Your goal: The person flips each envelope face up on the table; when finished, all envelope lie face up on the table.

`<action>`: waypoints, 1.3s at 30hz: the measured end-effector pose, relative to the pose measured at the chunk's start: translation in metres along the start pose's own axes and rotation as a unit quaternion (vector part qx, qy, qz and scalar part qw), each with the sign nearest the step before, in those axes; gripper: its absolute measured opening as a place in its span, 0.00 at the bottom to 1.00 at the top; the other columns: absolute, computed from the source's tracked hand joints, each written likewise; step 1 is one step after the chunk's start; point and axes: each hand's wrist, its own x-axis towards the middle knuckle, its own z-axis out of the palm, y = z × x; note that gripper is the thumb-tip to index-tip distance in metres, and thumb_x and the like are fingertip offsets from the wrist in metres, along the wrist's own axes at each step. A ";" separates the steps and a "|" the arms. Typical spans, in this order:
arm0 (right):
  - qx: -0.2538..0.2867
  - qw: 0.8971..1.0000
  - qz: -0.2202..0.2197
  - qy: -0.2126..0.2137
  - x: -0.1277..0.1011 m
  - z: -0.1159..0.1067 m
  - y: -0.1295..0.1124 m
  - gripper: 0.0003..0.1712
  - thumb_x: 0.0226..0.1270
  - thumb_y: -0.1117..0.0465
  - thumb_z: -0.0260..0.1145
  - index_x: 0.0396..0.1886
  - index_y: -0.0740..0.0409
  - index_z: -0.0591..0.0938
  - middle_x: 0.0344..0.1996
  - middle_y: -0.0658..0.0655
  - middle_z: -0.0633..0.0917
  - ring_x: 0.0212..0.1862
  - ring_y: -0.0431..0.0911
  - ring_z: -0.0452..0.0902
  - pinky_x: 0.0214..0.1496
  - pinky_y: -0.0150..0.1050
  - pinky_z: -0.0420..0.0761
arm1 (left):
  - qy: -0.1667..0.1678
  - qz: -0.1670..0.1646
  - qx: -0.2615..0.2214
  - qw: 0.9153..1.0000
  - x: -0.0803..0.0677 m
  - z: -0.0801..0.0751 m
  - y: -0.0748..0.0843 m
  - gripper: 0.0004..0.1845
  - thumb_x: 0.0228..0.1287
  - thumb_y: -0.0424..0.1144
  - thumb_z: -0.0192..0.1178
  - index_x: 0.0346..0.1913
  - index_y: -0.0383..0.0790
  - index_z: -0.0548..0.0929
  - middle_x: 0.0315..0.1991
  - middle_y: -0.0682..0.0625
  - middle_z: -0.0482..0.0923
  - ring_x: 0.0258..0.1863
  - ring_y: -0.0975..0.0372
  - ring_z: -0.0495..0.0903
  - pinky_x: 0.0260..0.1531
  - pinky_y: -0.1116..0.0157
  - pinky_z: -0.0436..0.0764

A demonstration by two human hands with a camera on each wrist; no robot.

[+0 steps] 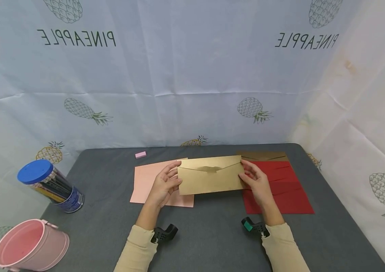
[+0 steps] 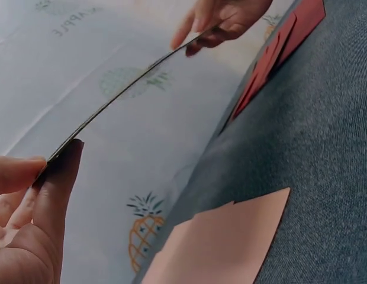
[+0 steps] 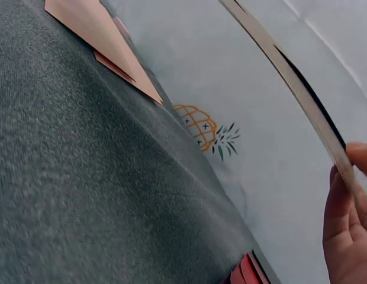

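Note:
A gold envelope (image 1: pixel 211 179) with its flap side toward me is held up above the table between both hands. My left hand (image 1: pixel 166 185) pinches its left edge between thumb and fingers. The right hand (image 1: pixel 257 183) pinches the right edge the same way. In the left wrist view the envelope (image 2: pixel 118 94) appears nearly edge-on and slightly bowed. Pink envelopes (image 1: pixel 146 185) lie on the table behind and below my left hand. Red envelopes (image 1: pixel 292 192) lie in an overlapping stack by the right hand, with a darker gold envelope (image 1: pixel 267 155) at their far end.
A small pink block (image 1: pixel 140 155) lies near the table's back edge. At the left stand a blue-lidded jar (image 1: pixel 54 185) of pencils and a pink bucket (image 1: pixel 56 247). The dark grey table (image 1: pixel 212 241) meets a pineapple-print cloth (image 1: pixel 192 68) behind it.

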 end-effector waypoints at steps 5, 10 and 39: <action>0.012 1.000 0.001 -0.011 0.001 -0.005 0.003 0.30 0.65 0.68 0.63 0.66 0.66 0.68 0.45 0.50 0.73 0.46 0.38 0.71 0.43 0.23 0.78 | 0.004 -0.018 0.009 1.000 0.002 -0.004 -0.005 0.32 0.60 0.20 0.56 0.68 0.36 0.64 0.64 0.32 0.66 0.46 0.62 0.83 0.40 0.66 0.84; -0.010 1.000 0.009 -0.022 0.000 -0.015 0.007 0.30 0.65 0.66 0.64 0.65 0.65 0.69 0.45 0.49 0.74 0.46 0.38 0.72 0.41 0.23 0.79 | -0.001 -0.027 0.006 1.000 0.006 -0.003 -0.015 0.32 0.61 0.21 0.56 0.68 0.36 0.63 0.63 0.30 0.67 0.44 0.62 0.84 0.40 0.66 0.84; -0.164 0.985 0.054 -0.032 0.031 -0.046 0.026 0.30 0.67 0.58 0.63 0.67 0.56 0.69 0.58 0.63 0.71 0.57 0.51 0.68 0.44 0.22 0.74 | 0.049 -0.100 0.084 0.990 0.081 0.007 -0.058 0.29 0.62 0.20 0.53 0.65 0.41 0.70 0.60 0.37 0.73 0.55 0.53 0.78 0.41 0.66 0.81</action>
